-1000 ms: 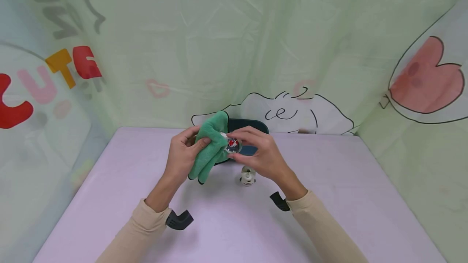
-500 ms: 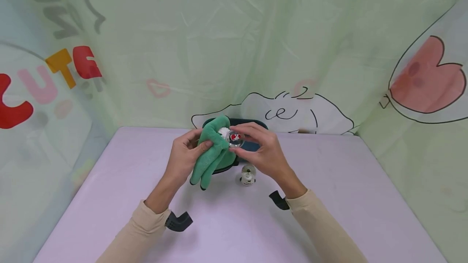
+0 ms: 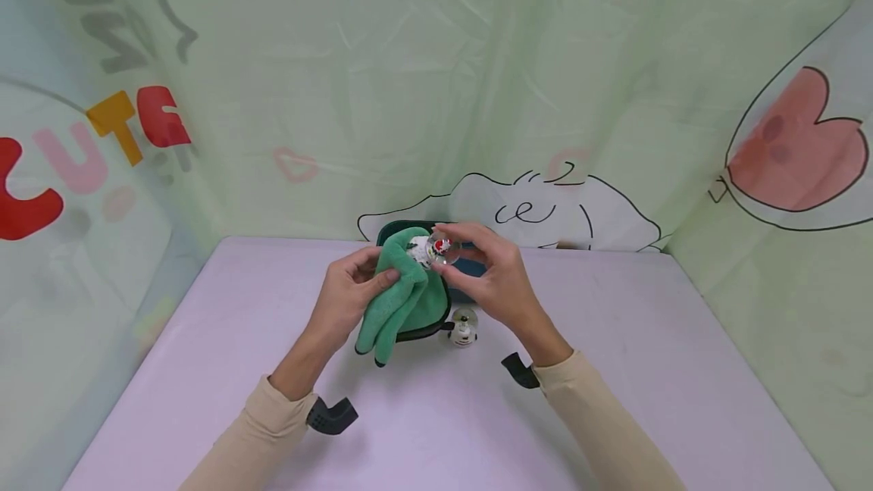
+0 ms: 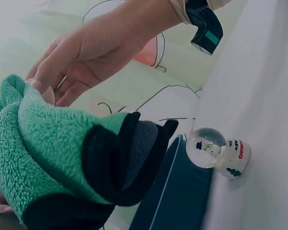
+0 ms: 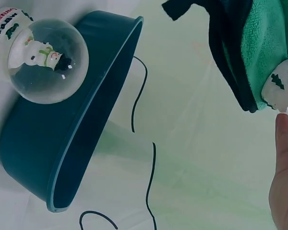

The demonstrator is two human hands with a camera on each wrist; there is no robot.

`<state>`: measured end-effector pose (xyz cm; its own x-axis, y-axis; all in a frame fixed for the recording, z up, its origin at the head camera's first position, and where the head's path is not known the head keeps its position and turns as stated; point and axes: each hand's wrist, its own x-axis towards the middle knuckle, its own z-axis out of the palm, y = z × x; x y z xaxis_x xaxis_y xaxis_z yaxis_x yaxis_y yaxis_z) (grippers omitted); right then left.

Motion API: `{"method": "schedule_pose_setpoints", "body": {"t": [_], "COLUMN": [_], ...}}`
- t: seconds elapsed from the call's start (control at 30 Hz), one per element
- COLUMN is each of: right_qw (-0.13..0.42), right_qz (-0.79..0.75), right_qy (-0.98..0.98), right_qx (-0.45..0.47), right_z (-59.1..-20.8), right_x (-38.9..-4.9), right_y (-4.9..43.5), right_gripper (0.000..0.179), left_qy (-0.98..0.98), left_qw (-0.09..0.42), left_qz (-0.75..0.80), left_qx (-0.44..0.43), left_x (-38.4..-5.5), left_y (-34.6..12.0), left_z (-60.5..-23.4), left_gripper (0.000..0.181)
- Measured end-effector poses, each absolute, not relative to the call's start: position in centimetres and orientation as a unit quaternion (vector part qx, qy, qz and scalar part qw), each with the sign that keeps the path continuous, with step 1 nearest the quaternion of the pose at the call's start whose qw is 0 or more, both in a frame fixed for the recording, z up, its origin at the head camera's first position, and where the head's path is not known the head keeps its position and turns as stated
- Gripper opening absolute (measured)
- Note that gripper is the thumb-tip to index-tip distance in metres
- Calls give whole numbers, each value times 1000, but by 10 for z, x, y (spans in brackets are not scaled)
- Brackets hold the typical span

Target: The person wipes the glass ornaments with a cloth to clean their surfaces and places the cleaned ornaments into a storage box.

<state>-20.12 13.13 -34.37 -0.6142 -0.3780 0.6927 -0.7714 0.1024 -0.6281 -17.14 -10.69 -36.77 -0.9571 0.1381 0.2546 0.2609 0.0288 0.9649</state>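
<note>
My left hand (image 3: 344,294) grips a fluffy green towel (image 3: 404,301) with dark edging, thumb on its front. The towel drapes around the white base of a snow globe (image 3: 442,246), which has a red and white figure inside. With thumb and fingers, my right hand (image 3: 494,271) pinches the glass ball of this globe. Its printed base pokes out of the towel in the right wrist view, close to my fingertip (image 5: 283,127). A second snow globe (image 4: 228,153), with a snowman inside and a white base, stands upright on the table below my hands.
A dark teal plastic basin (image 5: 48,139) stands on the table behind the second globe, partly hidden by the towel and my right hand. The pale tablecloth (image 3: 580,400) ends at a pale green printed curtain (image 3: 436,82) at the back.
The towel has slid down and opened out, its lower corner hanging nearer the second globe. More of the held globe's white base shows. My right hand has shifted slightly right and up with the glass ball.
</note>
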Motion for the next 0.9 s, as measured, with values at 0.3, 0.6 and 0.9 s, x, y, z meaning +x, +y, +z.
{"method": "schedule_pose_setpoints", "body": {"t": [0.3, 0.6, 0.9], "right_qw": [160, 153, 107], "right_qz": [493, 448, 495], "right_qy": [-738, -751, -727], "right_qx": [433, 461, 464], "right_z": [-341, -338, -339], "right_x": [-204, -205, -205], "right_y": [133, 135, 139], "right_gripper": [63, 68, 64], "left_qy": [-699, -698, -695], "left_qw": [58, 58, 47], "left_qz": [-701, -705, -709], "left_qx": [-131, -111, -110], "left_x": [-175, -176, -176], "left_y": [-103, -103, -105], "left_z": [-366, -362, -362], "left_gripper": [40, 40, 41]}}
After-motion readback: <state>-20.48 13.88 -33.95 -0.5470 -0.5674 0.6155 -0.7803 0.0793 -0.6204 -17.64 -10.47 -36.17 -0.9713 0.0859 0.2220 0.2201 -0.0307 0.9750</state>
